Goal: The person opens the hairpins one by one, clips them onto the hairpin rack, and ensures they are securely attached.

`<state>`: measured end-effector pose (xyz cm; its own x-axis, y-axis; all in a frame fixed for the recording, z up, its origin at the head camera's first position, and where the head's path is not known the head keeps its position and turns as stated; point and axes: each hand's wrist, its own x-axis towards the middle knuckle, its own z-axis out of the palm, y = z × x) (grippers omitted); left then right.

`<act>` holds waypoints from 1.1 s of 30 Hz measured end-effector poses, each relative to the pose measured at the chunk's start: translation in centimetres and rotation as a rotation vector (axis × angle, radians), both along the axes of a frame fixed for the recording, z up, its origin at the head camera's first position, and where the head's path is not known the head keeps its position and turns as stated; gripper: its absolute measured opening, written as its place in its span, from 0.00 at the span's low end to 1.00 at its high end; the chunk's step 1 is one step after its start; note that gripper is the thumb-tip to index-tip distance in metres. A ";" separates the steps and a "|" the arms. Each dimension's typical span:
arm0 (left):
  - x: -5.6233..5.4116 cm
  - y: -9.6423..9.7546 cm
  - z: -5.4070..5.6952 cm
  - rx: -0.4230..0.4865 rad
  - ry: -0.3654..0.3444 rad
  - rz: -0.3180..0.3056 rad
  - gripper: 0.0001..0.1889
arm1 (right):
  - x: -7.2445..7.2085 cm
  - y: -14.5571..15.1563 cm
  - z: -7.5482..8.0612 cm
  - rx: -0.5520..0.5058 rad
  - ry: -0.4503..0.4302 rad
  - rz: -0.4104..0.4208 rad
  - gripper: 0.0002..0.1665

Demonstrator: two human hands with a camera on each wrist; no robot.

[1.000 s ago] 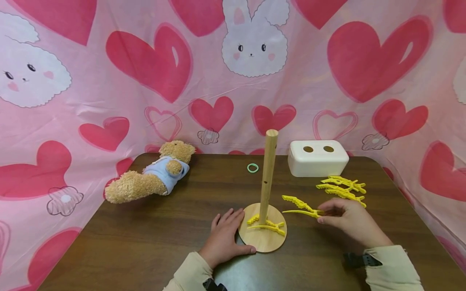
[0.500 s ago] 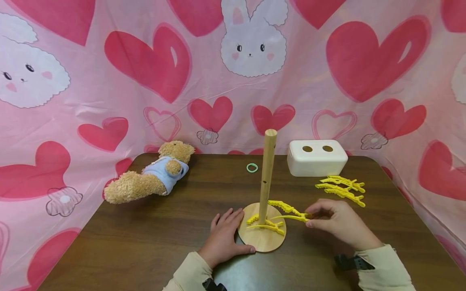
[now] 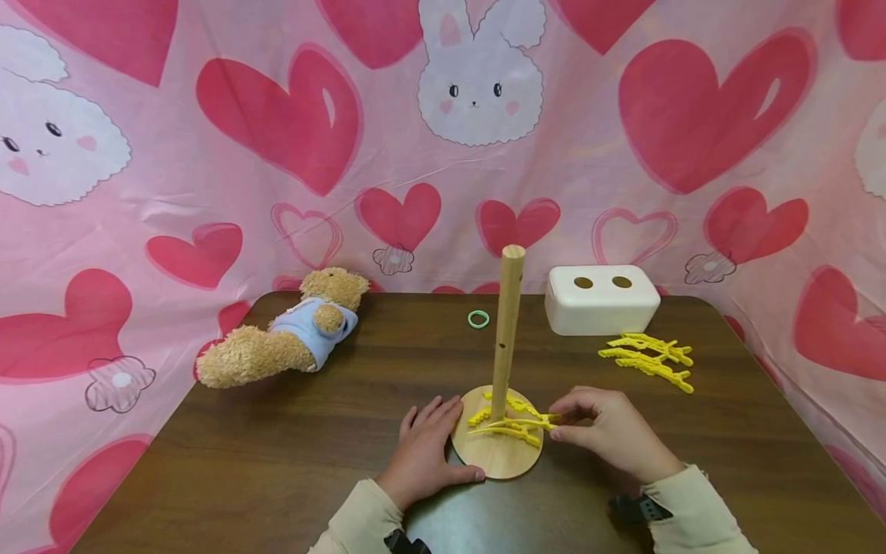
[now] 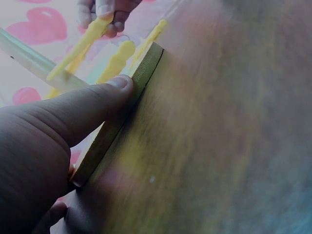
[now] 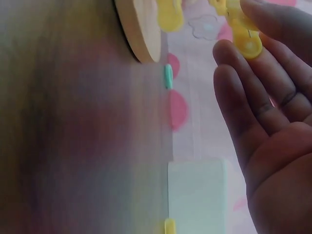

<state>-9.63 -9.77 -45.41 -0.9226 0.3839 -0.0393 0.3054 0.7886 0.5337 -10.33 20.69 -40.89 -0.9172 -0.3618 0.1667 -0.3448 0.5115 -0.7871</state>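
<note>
A wooden stand, an upright post (image 3: 507, 331) on a round base (image 3: 501, 465), stands at the middle front of the table. My left hand (image 3: 432, 454) lies at the base's left rim, fingers spread fairly straight; its thumb (image 4: 114, 87) rests on the base's edge. Around the foot of the post sits one yellow alligator hair clip (image 3: 527, 438). Between thumb and fingertips my right hand (image 3: 612, 431) pinches the handle end of a second yellow alligator clip (image 5: 247, 41). That clip's jaws are spread and overlap the post just above the first clip.
Several more yellow clips (image 3: 651, 360) lie to the right, in front of a white box (image 3: 602, 312) with two round holes. A green ring (image 3: 478, 319) lies behind the post. The teddy bear (image 3: 304, 331) in a blue shirt lies at the back left.
My right hand has carried the pinched clip leftward from the right of the base to the foot of the post. My left hand has stayed on the base.
</note>
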 end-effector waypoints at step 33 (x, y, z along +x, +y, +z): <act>0.1 0.0 0.3 0.008 0.010 -0.009 0.58 | 0.3 -2.8 -0.7 -0.031 -0.012 0.020 0.10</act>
<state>-9.49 -9.80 -45.12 -0.9194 0.3924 -0.0271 0.3178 0.7816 0.5367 -9.98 17.88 -41.60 -0.9121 -0.3745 0.1668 -0.3446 0.4800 -0.8067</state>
